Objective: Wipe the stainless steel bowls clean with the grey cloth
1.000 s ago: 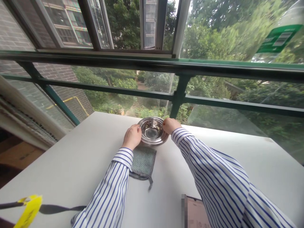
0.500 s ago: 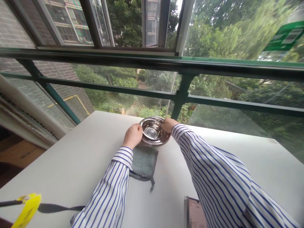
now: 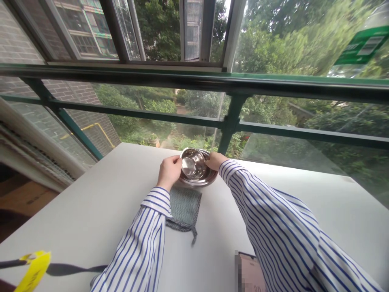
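Note:
A small shiny metal bowl (image 3: 192,164) is tilted, its left rim raised, inside a larger metal bowl (image 3: 203,183) on the table. My left hand (image 3: 170,170) pinches the small bowl's left rim between thumb and fingers. On the opposite side, my right hand (image 3: 216,160) is closed over the right rim of the larger bowl, with its fingertips against the small bowl's edge. Part of the right rim is hidden behind those fingers. Just in front of the bowls lies a grey-green cloth (image 3: 184,207) with dark edging and a loop, partly covered by my left cuff.
The white table (image 3: 121,194) reaches to a green railing (image 3: 231,121) before the windows. A phone (image 3: 251,271) lies near my right sleeve. A black strap (image 3: 75,269) with a yellow tag (image 3: 35,271) is at the lower left. A bottle with a green label (image 3: 361,46) stands upper right.
The small bowl was sitting level in the larger one; its left side is now lifted and it leans to the right. My left hand has risen slightly with its rim.

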`<action>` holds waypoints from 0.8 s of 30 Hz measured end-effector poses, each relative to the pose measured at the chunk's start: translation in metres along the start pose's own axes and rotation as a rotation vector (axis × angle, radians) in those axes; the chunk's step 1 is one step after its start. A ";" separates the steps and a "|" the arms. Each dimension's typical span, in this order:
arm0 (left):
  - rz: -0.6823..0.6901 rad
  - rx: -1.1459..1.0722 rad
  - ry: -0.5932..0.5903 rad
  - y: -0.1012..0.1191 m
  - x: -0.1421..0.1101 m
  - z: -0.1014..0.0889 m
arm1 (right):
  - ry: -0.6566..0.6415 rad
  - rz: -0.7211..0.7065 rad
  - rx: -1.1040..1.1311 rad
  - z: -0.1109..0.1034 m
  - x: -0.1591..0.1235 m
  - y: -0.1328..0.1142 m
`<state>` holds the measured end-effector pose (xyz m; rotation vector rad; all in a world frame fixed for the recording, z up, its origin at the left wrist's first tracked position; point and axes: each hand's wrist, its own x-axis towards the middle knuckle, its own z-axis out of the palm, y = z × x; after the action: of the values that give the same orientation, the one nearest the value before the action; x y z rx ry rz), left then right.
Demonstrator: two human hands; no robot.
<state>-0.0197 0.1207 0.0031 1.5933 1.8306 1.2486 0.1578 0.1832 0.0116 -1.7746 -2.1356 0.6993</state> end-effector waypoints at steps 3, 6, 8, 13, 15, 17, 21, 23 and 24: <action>-0.034 -0.087 0.034 0.000 0.000 0.003 | -0.003 0.065 -0.071 -0.006 -0.005 -0.003; -0.066 -0.171 0.058 -0.001 -0.001 0.003 | 0.038 0.048 -0.096 -0.013 -0.011 -0.006; -0.088 -0.231 0.070 -0.002 0.000 0.002 | 0.083 0.015 -0.093 -0.017 -0.014 -0.008; -0.143 -0.407 0.092 0.003 -0.001 -0.003 | 0.197 -0.068 -0.037 -0.025 -0.021 -0.011; -0.167 -0.484 0.096 0.008 -0.004 -0.006 | 0.212 -0.098 0.005 -0.029 -0.026 -0.011; -0.190 -0.558 0.093 0.014 -0.007 -0.009 | 0.217 -0.123 0.060 -0.034 -0.030 -0.009; -0.223 -0.684 0.056 0.025 -0.016 -0.014 | 0.222 -0.146 0.205 -0.045 -0.043 -0.004; -0.233 -0.731 0.031 0.029 -0.020 -0.014 | 0.230 -0.147 0.281 -0.049 -0.050 0.000; -0.237 -0.750 0.018 0.031 -0.022 -0.014 | 0.237 -0.148 0.316 -0.052 -0.054 0.002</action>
<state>-0.0069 0.0938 0.0306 0.9259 1.2661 1.5739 0.1965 0.1410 0.0593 -1.4409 -1.8591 0.7034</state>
